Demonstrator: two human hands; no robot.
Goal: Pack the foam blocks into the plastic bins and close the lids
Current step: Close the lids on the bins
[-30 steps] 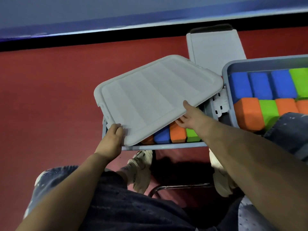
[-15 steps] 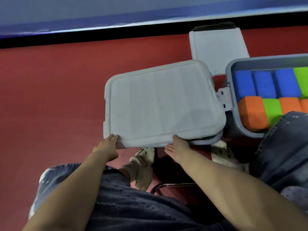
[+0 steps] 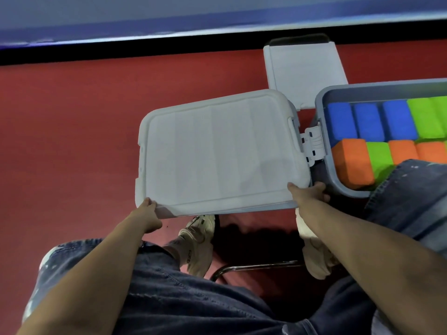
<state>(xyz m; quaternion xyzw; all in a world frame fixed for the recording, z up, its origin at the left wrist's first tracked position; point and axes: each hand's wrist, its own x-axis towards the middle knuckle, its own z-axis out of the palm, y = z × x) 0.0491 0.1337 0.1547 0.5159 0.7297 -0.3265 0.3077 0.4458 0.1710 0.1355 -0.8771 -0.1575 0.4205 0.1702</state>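
One bin is all but finished: its white lid (image 3: 217, 151) lies flat over it, hiding whatever is packed inside, with only a grey sliver of the bin's near rim (image 3: 273, 206) showing beneath. The person sits above it with the left hand (image 3: 147, 212) pinching the lid's near left corner and the right hand (image 3: 308, 193) curled round the near right corner, fingers tucked under the edge. Whether the side latch (image 3: 312, 147) is snapped down I cannot tell, so I would judge the closing still in hand. Just beside it on the right, the second bin (image 3: 325, 112) stands open, filled with blue blocks (image 3: 367, 122), green blocks (image 3: 425, 119) and orange blocks (image 3: 350, 163). Its lid is yet to go on; a spare lid (image 3: 303, 68) lies on the red floor (image 3: 72, 129) behind.
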